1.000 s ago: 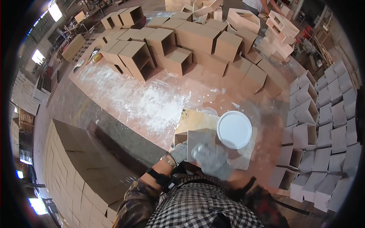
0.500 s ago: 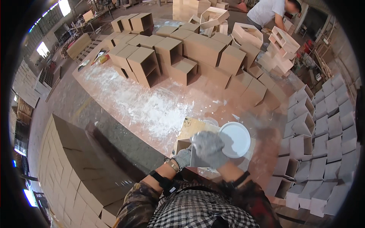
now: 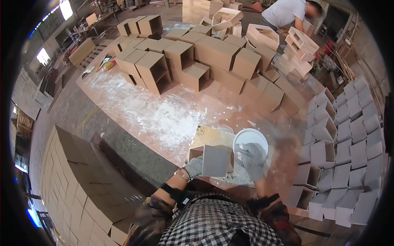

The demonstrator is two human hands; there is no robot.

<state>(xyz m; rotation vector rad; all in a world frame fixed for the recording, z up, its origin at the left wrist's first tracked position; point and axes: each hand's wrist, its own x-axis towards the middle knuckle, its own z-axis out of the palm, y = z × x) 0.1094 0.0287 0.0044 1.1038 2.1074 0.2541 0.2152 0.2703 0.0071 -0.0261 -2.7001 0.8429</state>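
Note:
My left hand (image 3: pixel 193 167), in a grey glove, grips a small open-ended box (image 3: pixel 216 161) by its open left side. The box's front panel is coated grey, and some fingers are hidden inside. To its right, my right hand (image 3: pixel 252 160), in a grey glove smeared with white, reaches over the rim into a round white tub (image 3: pixel 251 137). Its fingers are bent together at the pale contents; whatever they hold is hidden. Box and tub are over a paint-stained board (image 3: pixel 206 137) at the table's near edge.
Brown open boxes (image 3: pixel 217 53) are piled across the far side of the white-smeared table (image 3: pixel 160 119). Stacks of grey-coated boxes (image 3: pixel 341 176) stand at the right, brown panels or boxes (image 3: pixel 78 184) at the lower left. Another person (image 3: pixel 287 14) bends over pale wooden frames (image 3: pixel 262 35) at the far right.
My right hand has left the box's panel and moved right, into the tub. The box has shifted slightly up, with its grey panel now uncovered; my left hand still holds it.

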